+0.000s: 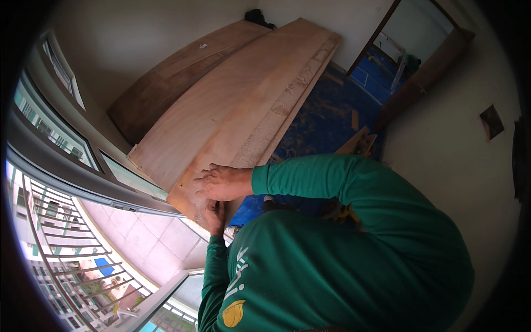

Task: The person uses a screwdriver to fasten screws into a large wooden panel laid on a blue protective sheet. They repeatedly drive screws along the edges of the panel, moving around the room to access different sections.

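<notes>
A long reddish-brown wooden panel (221, 110) stretches from just in front of me toward the far wall. My right hand (225, 183) lies palm down on its near end, with fingers spread over the wood and nothing seen in them. Just below it, my left hand (215, 217) is at the panel's near end, fingers bent in close. Whatever is between those fingers, if anything, is too small or hidden to make out. A paler, rough strip with wood shavings runs along the panel's right side.
Another wooden panel (166, 80) lies behind, along the left wall. Blue covering (326, 105) with scattered shavings and wood offcuts spreads over the floor at right. An open window frame (130, 169) and a railed balcony (72, 243) are at left. A doorway (381, 61) stands at far right.
</notes>
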A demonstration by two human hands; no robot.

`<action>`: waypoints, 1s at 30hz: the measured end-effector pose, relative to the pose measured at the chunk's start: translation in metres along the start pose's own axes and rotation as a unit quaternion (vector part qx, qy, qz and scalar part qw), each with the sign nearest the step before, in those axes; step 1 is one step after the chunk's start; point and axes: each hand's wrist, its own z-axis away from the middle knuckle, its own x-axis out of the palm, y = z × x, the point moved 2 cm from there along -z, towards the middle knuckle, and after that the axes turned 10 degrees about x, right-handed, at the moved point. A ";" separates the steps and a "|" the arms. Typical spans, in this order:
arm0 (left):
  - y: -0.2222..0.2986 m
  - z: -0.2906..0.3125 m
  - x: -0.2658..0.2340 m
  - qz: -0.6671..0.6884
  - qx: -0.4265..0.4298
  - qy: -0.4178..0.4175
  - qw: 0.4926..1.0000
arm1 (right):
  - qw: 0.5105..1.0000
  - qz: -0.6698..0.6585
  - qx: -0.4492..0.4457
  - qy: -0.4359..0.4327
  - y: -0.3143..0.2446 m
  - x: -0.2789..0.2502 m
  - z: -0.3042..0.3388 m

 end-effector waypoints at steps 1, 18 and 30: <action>0.002 0.000 -0.001 -0.010 0.032 -0.004 0.999 | 0.999 -0.023 0.007 -0.035 0.001 0.001 0.000; -0.021 0.009 0.006 0.025 -0.074 0.019 0.997 | 0.999 0.008 -0.040 0.030 0.001 0.000 0.002; -0.008 0.005 0.006 0.012 -0.123 0.027 0.992 | 0.970 -0.038 0.150 -0.185 -0.003 -0.006 -0.005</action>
